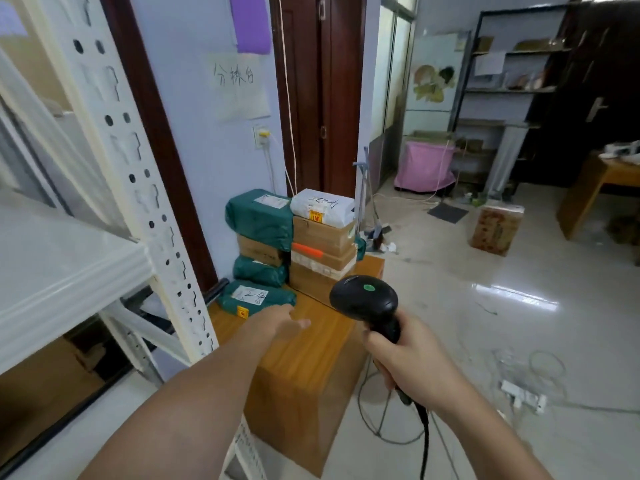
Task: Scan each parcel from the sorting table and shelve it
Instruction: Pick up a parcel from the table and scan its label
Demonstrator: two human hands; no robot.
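Observation:
A small wooden sorting table (311, 344) holds stacked parcels against the wall. A flat green bag parcel (254, 296) with a white label lies at the front left. Behind it rise more green bags (258, 218) and brown cardboard boxes (320, 258), with a white bag parcel (323, 206) on top. My left hand (280, 322) reaches out over the tabletop, empty with fingers apart, just in front of the flat green parcel. My right hand (405, 362) grips the handle of a black barcode scanner (367, 304), its head pointing toward the stack.
A white metal shelf rack (138, 188) stands close on the left, its shelf at arm height. The scanner's cable (424, 441) hangs to the floor on the right. A cardboard box (497, 228), a power strip (523, 396) and loose wires lie on the tiled floor.

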